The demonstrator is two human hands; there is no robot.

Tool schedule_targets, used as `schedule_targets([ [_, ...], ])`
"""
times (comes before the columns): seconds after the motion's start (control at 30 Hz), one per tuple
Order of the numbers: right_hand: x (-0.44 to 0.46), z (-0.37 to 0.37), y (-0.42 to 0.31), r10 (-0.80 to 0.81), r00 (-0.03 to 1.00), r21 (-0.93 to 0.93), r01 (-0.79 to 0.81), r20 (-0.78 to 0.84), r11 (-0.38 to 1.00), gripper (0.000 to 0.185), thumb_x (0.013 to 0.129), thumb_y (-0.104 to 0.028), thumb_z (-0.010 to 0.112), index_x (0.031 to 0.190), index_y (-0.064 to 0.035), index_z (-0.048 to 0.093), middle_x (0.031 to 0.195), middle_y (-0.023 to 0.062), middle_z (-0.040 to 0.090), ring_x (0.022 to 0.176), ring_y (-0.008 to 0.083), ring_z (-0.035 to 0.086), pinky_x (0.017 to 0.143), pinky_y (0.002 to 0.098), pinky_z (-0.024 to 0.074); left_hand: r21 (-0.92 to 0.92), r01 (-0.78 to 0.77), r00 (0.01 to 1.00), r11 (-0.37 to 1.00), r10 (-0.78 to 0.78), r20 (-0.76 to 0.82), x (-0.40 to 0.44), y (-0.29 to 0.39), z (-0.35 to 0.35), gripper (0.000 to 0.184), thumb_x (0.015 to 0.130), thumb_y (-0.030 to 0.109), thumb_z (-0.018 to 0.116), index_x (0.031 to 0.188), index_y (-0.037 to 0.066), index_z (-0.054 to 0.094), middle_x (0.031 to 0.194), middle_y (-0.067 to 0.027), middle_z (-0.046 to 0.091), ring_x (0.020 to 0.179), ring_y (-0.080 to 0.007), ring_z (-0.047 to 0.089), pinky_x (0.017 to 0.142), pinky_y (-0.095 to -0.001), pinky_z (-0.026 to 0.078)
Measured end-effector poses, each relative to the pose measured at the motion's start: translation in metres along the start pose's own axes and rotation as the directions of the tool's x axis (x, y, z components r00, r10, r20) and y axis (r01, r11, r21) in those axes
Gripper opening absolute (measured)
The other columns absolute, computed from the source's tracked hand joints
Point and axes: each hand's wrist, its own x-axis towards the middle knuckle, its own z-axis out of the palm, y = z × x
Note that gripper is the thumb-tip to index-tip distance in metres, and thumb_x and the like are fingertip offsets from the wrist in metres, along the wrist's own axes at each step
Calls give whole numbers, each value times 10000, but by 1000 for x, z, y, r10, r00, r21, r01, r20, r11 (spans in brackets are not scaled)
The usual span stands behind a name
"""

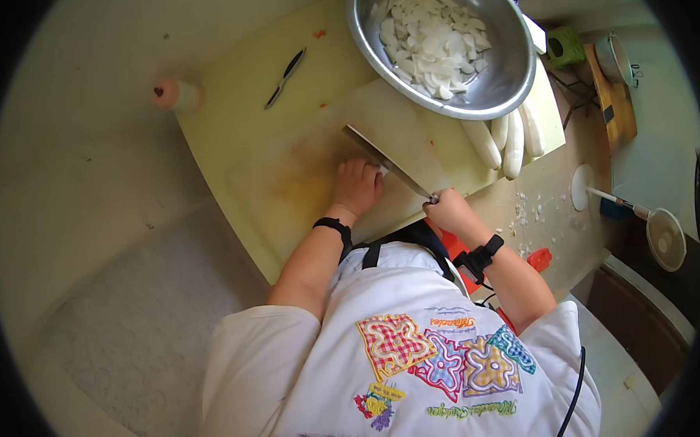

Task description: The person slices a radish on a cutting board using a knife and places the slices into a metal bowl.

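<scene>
On the pale plastic board (398, 111), the left hand (356, 185) seemingly pinches a small white piece (384, 170) for careful slicing; the right hand (451, 212) grips a metal cleaver (387, 161).

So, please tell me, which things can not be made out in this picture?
All in the head view:
White piece by the left hand: mostly hidden by fingers and knife.
Far ends of white vegetables: behind the bowl.
Bowl's bottom: mostly under white slices.
White bits on the floor: too small to identify.
</scene>
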Motion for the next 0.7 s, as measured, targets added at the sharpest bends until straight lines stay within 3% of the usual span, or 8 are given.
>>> schedule_targets([
  [0.1,-3,3,5,-64,996,0,64,-59,998,281,803,-245,615,882,7,711,836,270,684,813,431,674,762,470,542,26,-14,1000,1000,14,8,2,-2,-4,225,767,156,706,941,104,573,1009,-106,606,946,-314,566,773,-466,419],
  [0.2,-11,0,8,-98,988,-9,98,-115,995,279,800,-257,622,883,-11,722,852,256,692,825,421,677,774,471,544,-30,73,985,997,-68,158,1,2,-16,270,802,100,702,1032,79,562,1041,-144,581,938,-343,569,789,-461,443],
  [0.27,-19,-3,13,-121,981,-21,120,-148,993,276,798,-260,626,881,-17,727,856,250,694,827,418,677,775,472,545,-326,268,963,906,-259,73,-6,3,-24,253,823,96,681,1047,42,576,1041,-153,585,957,-349,549,843,-456,436],
  [0.4,-36,-23,24,-193,940,-115,166,-281,979,246,790,-269,642,837,-42,724,819,219,694,793,400,679,745,481,543,-341,314,936,886,-350,-49,-8,15,-75,291,850,55,656,1118,18,549,1071,-167,558,975,-334,538,884,-426,440],
  [0.47,-43,-33,34,-223,916,-152,181,-333,972,233,786,-270,646,813,-50,717,803,204,695,777,390,680,730,482,542,-310,373,868,875,-447,-217,3,31,-100,305,873,55,648,1150,17,524,1097,-159,537,996,-309,528,889,-404,441],
  [0.6,-59,-56,53,-380,821,-320,256,-426,912,214,716,-288,708,737,-77,683,743,160,681,721,368,673,674,464,540,-247,298,887,922,-363,-285,54,69,-142,294,913,144,662,1157,12,564,1116,-124,582,1046,-252,562,914,-382,449],
  [0.67,-59,-63,70,-512,720,-434,318,-468,843,241,631,-289,778,704,-92,660,680,124,650,681,337,662,635,440,526,-181,299,954,937,-289,80,85,85,-156,390,907,204,694,1219,-2,585,1194,-145,610,1126,-257,572,971,-385,451],
  [0.7,-62,-67,76,-519,714,-434,326,-469,840,241,631,-289,778,704,-92,660,680,124,650,681,337,662,635,440,526,-175,296,955,939,-288,72,97,91,-159,390,907,204,694,1219,-2,585,1194,-145,610,1126,-257,572,971,-385,451],
])
